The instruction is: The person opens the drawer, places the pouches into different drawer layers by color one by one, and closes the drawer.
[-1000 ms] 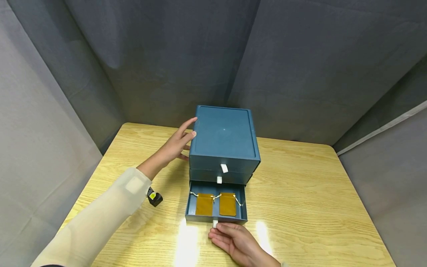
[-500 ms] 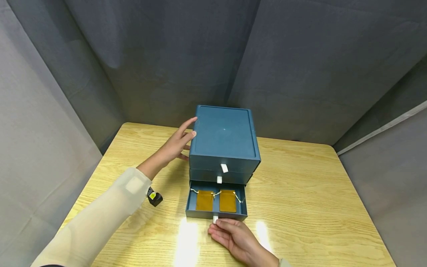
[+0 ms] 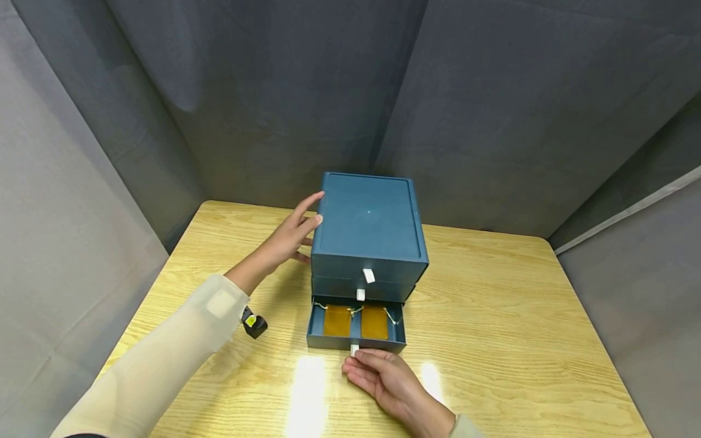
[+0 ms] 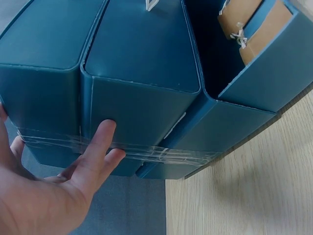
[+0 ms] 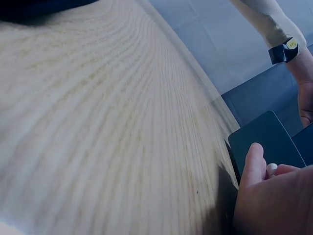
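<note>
A blue three-drawer box (image 3: 368,225) stands mid-table. Its bottom drawer (image 3: 356,341) is partly pulled out and holds two brown drawstring pouches (image 3: 336,320) side by side. My right hand (image 3: 378,372) is at the drawer front and pinches its white pull tab (image 3: 354,350). In the right wrist view the tab (image 5: 271,169) shows between thumb and finger. My left hand (image 3: 289,238) lies with straight fingers against the box's left side. In the left wrist view the left hand (image 4: 63,191) presses the box (image 4: 142,73) beside the drawer (image 4: 254,93).
The wooden table (image 3: 520,316) is walled by grey curtains (image 3: 274,91) at the back and both sides. A black wrist camera (image 3: 254,323) hangs under my left forearm. The two upper drawers are closed, each with a white tab (image 3: 369,275).
The bottom drawer has slid inward toward the box, and my right hand has moved in with it at the tab. My left hand has stayed on the box's side.
</note>
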